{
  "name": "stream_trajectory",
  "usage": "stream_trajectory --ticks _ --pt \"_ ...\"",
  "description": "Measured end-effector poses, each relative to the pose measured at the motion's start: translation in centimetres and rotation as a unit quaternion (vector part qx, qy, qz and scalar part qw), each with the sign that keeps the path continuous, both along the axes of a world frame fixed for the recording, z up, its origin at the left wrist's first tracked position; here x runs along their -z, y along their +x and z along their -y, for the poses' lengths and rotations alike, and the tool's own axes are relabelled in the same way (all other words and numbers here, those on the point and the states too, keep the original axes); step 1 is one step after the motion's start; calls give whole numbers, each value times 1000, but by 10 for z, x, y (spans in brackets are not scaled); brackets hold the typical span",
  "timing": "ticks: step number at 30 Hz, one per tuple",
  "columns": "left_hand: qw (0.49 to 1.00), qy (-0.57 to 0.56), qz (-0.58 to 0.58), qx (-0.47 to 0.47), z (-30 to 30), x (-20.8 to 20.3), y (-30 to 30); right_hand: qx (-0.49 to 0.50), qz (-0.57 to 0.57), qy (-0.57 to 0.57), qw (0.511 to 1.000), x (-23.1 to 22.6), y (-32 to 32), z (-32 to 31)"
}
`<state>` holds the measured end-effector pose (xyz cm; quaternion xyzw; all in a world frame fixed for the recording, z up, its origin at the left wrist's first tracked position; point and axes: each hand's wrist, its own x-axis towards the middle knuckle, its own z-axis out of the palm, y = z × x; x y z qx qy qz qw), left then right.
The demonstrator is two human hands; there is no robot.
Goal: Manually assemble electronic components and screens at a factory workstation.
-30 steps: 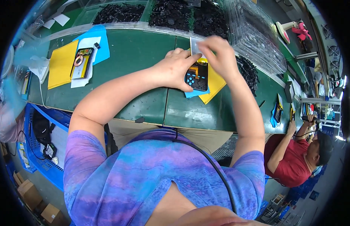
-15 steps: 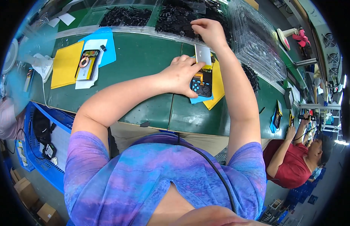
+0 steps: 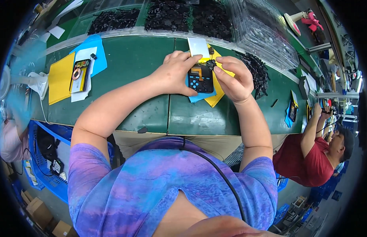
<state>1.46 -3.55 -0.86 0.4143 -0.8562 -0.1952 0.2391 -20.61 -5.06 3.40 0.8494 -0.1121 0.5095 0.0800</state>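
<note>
Black plastic fills the spot between the two hands: the handheld device (image 3: 204,81) lies face up on the green table (image 3: 132,59), just above the centre of the frame and slightly right. What has changed is the right hand (image 3: 238,81). Half a second ago it was up over the loose black parts (image 3: 210,19) at the top of the frame; now it is down at the device's right edge, thumb and forefinger narrowly apart. A small black cluster (image 3: 210,63) shows at their tips, over the device's upper right corner; whether it is pinched or only touched, I cannot tell. That shift suggests the work has passed from the parts back to the device.

The left hand (image 3: 173,71) keeps to its place, holding the device with the thumb at its lower left corner and the forefinger near the yellow strip (image 3: 199,60) below the pale panel (image 3: 198,46). A blue sheet (image 3: 203,97) and a yellow sheet (image 3: 216,100) show from underneath. The second device (image 3: 78,81), at upper left, is untouched.
</note>
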Motion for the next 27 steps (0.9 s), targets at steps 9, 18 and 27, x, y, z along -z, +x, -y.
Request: stream_trajectory --ticks 9,18,27 --pt "1000 1 -9 -14 -2 0 -5 23 -40 -70 996 -3 -6 -2" --pt "999 0 -12 -42 1 3 -6 73 51 545 833 4 3 -14" --pt "999 0 -6 -47 1 1 -8 161 -140 621 754 11 10 -19"
